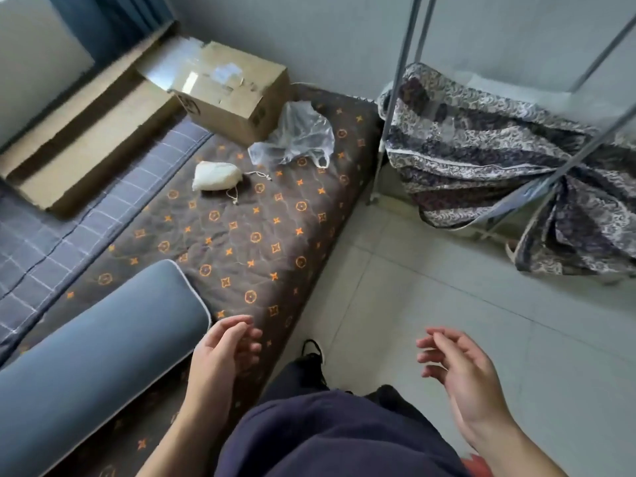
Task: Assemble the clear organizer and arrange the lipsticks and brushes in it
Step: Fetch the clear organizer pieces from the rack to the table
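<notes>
- Both hands are empty here. The left hand (pixel 227 346) hangs over the near edge of the mattress (pixel 241 235), the right hand (pixel 454 359) is out over the tiled floor (pixel 430 287); fingers on both are loosely curled and hold nothing.
- No clear organizer, lipsticks or brushes are showing anywhere. My guess is they're inside the cardboard box (pixel 230 91) at the far end of the mattress, or the white drawstring pouch (pixel 216 175) just in front of it, but I can't tell from this.
- So the step in hand looks like fetching and unpacking. I'd pull the box closer first, since it's well out of reach.
- The box is taped on top, so peel it slowly. Clear plastic parts probably scratch easily.
- The mattress cover is soft quilted fabric, so it's not a firm base for assembly.
- A crinkly clear plastic bag (pixel 296 136) lies beside the box and looks empty.
</notes>
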`<state>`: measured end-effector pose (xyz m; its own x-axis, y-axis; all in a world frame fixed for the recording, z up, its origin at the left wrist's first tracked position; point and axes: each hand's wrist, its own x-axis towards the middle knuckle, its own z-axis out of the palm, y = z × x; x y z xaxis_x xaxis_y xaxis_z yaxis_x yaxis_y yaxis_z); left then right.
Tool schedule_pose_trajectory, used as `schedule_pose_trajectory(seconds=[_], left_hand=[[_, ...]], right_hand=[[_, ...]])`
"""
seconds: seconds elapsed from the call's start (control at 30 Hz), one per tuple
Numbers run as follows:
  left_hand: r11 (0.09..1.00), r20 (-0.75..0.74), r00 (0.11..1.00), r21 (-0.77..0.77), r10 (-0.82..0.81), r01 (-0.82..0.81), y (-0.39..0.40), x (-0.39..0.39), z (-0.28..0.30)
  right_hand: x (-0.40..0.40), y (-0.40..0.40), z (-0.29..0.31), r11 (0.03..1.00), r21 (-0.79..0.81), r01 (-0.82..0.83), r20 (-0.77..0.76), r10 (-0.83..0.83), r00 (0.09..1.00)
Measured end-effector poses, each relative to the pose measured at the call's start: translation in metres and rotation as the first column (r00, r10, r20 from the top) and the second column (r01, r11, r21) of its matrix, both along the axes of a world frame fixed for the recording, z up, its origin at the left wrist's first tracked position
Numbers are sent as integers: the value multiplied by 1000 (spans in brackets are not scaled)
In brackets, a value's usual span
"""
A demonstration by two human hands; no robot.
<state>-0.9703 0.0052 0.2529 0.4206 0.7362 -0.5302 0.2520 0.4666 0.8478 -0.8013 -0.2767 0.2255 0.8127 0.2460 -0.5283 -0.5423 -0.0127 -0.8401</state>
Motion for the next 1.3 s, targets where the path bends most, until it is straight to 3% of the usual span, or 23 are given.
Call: schedule_pose_trajectory(seconds=[0.37,0.53,0.87,1.03,1.3], left_hand=[[932,59,931,-15,-361,362,57,155,-8],[903,39,903,-38,-427,428,66,214,-14],[825,-27,825,5,-565,566,27,377,-10],[836,1,836,14,-549,549,3,452,-5],[782,-45,781,10,-623,624,16,569,-21]], right_hand=[[57,20,3,927,-77,367,23,-366,930],[96,9,3,874,-54,482,10,-482,876],[261,-18,-2,882,-40,470,17,-469,883],[331,-29,4,901,-52,430,11,-430,903],[431,-33,-15,875,-101,473,-9,-476,880]])
